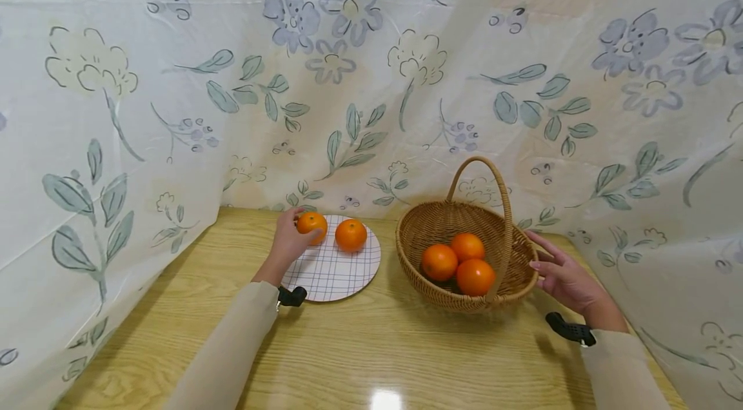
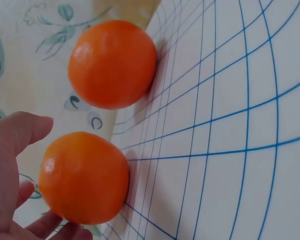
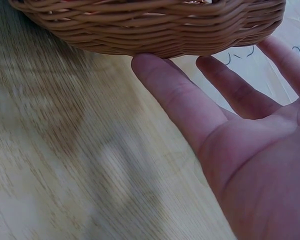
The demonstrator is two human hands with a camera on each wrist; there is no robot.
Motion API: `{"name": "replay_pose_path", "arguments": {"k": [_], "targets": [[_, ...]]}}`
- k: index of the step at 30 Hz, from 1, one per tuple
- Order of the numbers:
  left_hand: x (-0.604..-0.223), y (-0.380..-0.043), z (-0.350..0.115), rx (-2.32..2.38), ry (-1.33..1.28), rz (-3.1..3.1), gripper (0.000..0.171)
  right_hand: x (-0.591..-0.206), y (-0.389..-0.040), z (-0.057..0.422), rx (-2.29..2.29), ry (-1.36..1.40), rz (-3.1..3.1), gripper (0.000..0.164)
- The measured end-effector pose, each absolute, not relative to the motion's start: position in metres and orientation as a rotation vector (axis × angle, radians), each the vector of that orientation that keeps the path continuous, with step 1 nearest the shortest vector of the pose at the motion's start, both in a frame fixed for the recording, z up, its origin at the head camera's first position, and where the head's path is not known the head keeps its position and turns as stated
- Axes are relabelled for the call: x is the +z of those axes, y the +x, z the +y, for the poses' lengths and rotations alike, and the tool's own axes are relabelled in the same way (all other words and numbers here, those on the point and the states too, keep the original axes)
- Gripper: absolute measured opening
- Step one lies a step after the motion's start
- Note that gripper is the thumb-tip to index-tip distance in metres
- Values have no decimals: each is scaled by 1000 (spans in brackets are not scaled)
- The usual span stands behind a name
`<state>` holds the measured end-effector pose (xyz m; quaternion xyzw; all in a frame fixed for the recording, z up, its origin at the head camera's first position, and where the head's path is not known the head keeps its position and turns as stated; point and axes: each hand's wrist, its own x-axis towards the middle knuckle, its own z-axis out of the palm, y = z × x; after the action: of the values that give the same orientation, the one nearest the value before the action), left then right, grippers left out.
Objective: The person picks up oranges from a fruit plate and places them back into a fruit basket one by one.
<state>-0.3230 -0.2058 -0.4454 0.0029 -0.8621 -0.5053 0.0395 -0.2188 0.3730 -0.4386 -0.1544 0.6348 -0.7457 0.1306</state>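
The left hand (image 1: 287, 244) has its fingers spread around the left orange (image 1: 311, 224), with the thumb apart from it; the far fingertips are partly hidden, so perhaps they touch. This orange is not yet lifted from the checked plate (image 1: 333, 274), where the right orange (image 1: 351, 235) also lies. Three oranges (image 1: 476, 277) are inside the wicker basket (image 1: 420, 220). The right hand (image 1: 565, 278) touches the basket's side, fingers spread.

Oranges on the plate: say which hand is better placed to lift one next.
The left hand, probably: it is spread around one orange; the right hand is over at the basket.
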Motion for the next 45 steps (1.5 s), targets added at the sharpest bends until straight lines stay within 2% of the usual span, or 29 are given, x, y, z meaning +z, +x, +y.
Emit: {"name": "replay_pose_path", "arguments": {"k": [8, 22, 37, 45], "targets": [[-451, -333, -203, -1548, 72, -2679, 79, -438, -221, 373, -2164, -425, 1849, 73], [-457, -338, -204, -1604, 104, -2639, 76, -441, -221, 374, -2175, -463, 1810, 73], [-448, -322, -208, -1622, 22, -2611, 75, -440, -220, 376, -2171, -450, 1819, 73], [-438, -303, -206, -1731, -114, -2577, 73, -438, -219, 374, -2156, -431, 1841, 73]]}}
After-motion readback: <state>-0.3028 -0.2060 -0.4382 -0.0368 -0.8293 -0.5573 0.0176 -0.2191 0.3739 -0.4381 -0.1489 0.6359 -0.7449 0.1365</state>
